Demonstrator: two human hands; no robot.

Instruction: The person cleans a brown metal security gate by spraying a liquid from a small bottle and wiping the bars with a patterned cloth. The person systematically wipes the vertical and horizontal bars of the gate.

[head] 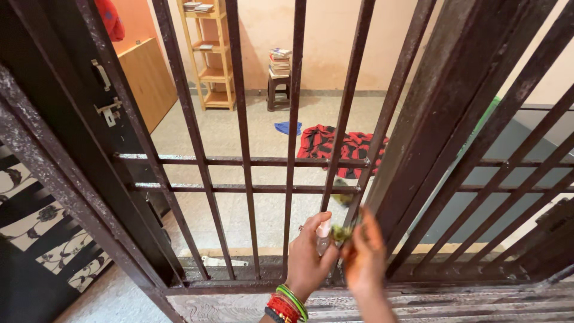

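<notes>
At far left, 9 o'clock, dark door frame (72, 173) with metal latch (107, 110), patterned black-white fabric (54, 239) below it at 8 o'clock. Next right, rusty brown barred gate (239, 161) filling most of view, vertical bars crossed by two horizontal rails. Through bars at 12 o'clock: wooden shelf unit (212, 57), small stool stacked with books (278, 75); blue cloth (288, 127) and red-black cloth (341, 146) lying on floor near centre. At 6 o'clock, left hand (308, 254) wearing red and green bangles (287, 304) on wrist, fingers curled round small clear bottle (323, 234), held upright just beside a bar. Just right of it, right hand (363, 254), blurred, fingers pinched narrow on small greenish scrap (341, 233), touching or nearly touching the bar, cannot tell which. Scrap sits between both hands, right next to bottle. Another greenish bit (343, 197) stuck on bar above, near lower rail. At 3 o'clock, wider gate post (442, 119), more bars, grey surface (508, 149) behind. Bottom edge, worn painted sill (448, 302) under the gate
</notes>
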